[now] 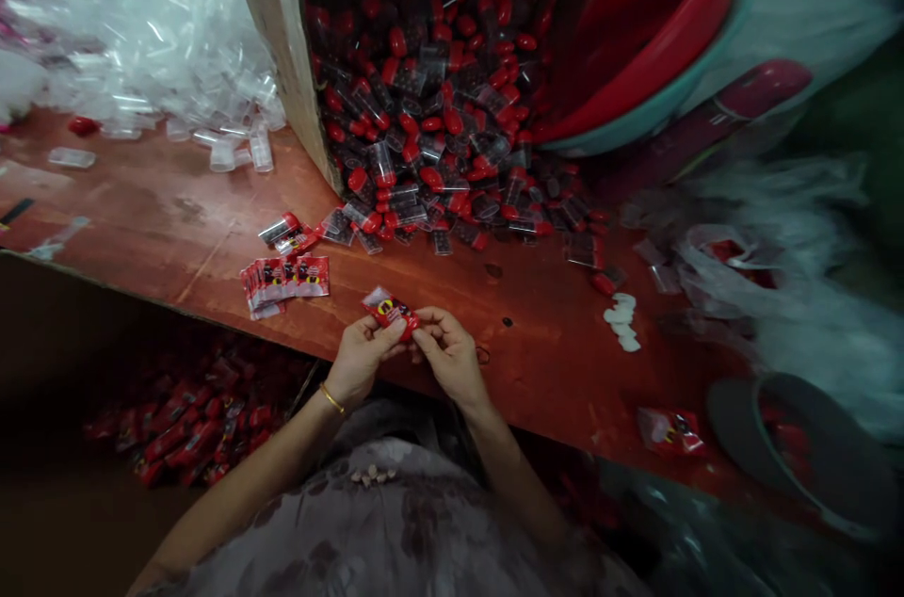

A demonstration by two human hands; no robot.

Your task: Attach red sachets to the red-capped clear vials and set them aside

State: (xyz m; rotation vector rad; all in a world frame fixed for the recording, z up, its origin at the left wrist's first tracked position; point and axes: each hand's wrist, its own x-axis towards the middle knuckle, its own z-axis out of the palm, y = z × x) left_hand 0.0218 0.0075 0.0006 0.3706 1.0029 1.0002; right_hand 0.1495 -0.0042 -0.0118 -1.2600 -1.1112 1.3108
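Note:
Both my hands pinch one small red printed sachet above the front edge of the table. My left hand has its thumb on the sachet's lower left side. My right hand grips the lower right end between thumb and fingers. Whether anything is inside the sachet, I cannot tell. To the left lies a fanned stack of the same red sachets. Just behind that stack rests a clear tube with a red cap.
A large heap of clear red-capped tubes spills from a cardboard box. Clear empty cups pile up at the left. A red basin leans at the right, near white discs and a grey cap visor. Red packets lie below.

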